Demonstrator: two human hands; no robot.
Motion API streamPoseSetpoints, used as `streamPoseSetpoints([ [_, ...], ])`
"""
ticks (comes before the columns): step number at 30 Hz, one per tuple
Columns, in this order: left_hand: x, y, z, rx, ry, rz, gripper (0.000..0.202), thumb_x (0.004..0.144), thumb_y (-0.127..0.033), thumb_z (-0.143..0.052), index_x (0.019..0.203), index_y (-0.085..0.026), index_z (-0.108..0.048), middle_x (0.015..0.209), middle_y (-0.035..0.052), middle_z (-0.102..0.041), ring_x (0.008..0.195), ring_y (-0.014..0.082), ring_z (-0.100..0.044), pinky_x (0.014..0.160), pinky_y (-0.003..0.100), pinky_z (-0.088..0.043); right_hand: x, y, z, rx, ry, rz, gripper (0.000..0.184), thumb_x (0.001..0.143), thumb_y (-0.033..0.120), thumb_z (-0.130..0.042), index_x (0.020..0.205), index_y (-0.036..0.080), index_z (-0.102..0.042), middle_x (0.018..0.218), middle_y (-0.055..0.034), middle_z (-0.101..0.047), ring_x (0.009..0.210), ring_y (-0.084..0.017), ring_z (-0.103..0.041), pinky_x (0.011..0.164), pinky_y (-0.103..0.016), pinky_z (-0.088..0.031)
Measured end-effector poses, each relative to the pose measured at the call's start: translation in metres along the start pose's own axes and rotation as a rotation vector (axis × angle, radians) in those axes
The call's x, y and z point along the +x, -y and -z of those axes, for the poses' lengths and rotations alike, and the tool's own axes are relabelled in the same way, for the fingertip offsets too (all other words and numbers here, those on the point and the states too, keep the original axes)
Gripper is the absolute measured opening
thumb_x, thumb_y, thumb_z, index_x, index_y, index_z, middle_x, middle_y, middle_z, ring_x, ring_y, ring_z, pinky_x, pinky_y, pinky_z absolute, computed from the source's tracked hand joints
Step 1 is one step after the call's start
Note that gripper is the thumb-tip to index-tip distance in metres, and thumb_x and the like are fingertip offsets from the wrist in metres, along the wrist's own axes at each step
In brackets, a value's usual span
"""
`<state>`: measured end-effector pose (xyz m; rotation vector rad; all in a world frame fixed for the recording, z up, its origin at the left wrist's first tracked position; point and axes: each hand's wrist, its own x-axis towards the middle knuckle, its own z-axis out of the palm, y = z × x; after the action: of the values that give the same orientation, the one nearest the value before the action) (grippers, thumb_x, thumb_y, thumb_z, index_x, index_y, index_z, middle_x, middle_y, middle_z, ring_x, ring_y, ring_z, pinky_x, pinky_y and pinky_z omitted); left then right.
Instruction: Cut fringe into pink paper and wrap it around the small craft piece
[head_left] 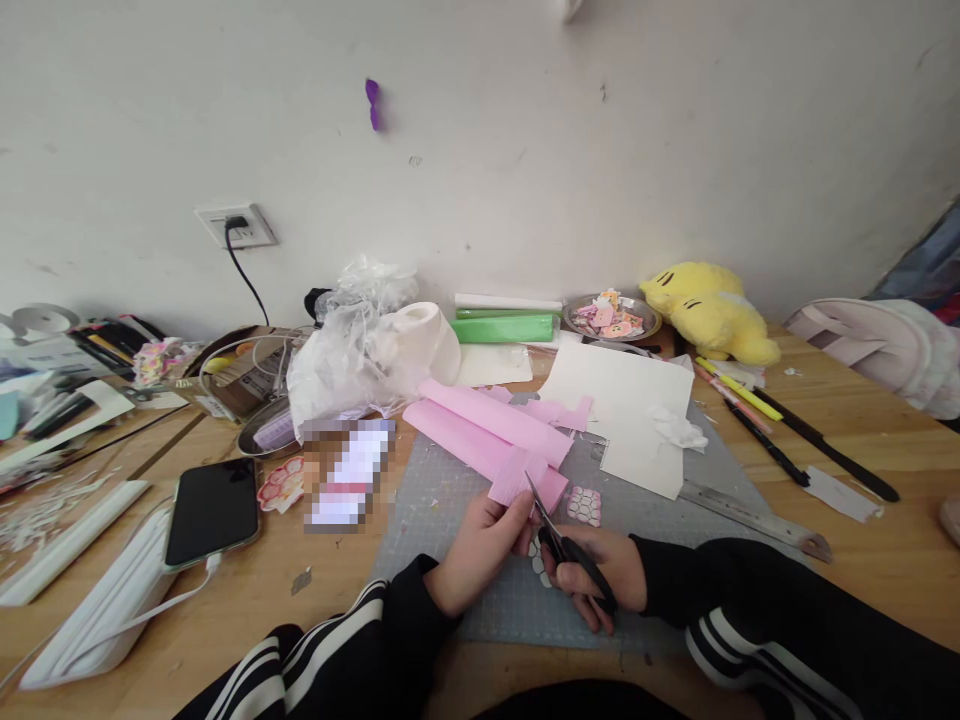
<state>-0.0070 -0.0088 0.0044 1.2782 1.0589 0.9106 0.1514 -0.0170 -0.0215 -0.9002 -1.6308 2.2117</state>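
My left hand (pixel 484 545) pinches a small piece of pink crepe paper (pixel 512 478) at its lower edge. In my right hand (pixel 600 565) is a pair of black-handled scissors (pixel 570 552), fingers through the handles, with the blades lying against the paper's right side. Just beyond, two rolls of pink crepe paper (pixel 472 432) rest on the grey cutting mat (pixel 431 520). Close to the scissors lie a pink-edged patterned cutout (pixel 584 506) and a white cutout (pixel 540 568) partly hidden by my hands.
White card (pixel 637 400), a crumpled tissue (pixel 679 430) and a metal ruler (pixel 757 517) lie right of the hands. Behind are a plate of cutouts (pixel 613 318), a yellow plush toy (pixel 709 310) and a tissue roll (pixel 427 340). A phone (pixel 213 512) charges at left.
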Motion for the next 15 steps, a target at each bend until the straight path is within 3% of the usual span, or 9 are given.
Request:
streamPoseSetpoints([
  [6,-0.0007,-0.0022,-0.0013,0.013,-0.033,0.01,0.041,0.071,-0.05,-0.046,0.052,-0.015,-0.048,0.036,-0.0048,-0.04,0.038,0.0073,-0.036,0.045,0.021,-0.031,-0.0001,0.0019,0.0007,-0.008,0.002,0.008,0.044,0.067,0.056,-0.05,0.078,0.017,-0.035,0.04,0.0112,-0.038,0.029,-0.005,-0.042,0.027,-0.014,-0.033],
  [15,-0.0014,-0.0027,-0.0016,-0.031,-0.061,-0.005,0.039,0.072,-0.05,-0.043,0.055,-0.015,-0.049,0.036,-0.0049,-0.04,0.037,0.0077,-0.037,0.043,0.021,-0.031,-0.0023,0.002,-0.0012,0.013,0.015,0.046,0.055,0.062,0.066,-0.047,0.083,0.017,-0.034,0.063,0.0062,-0.04,0.036,-0.002,-0.045,0.028,-0.013,-0.036],
])
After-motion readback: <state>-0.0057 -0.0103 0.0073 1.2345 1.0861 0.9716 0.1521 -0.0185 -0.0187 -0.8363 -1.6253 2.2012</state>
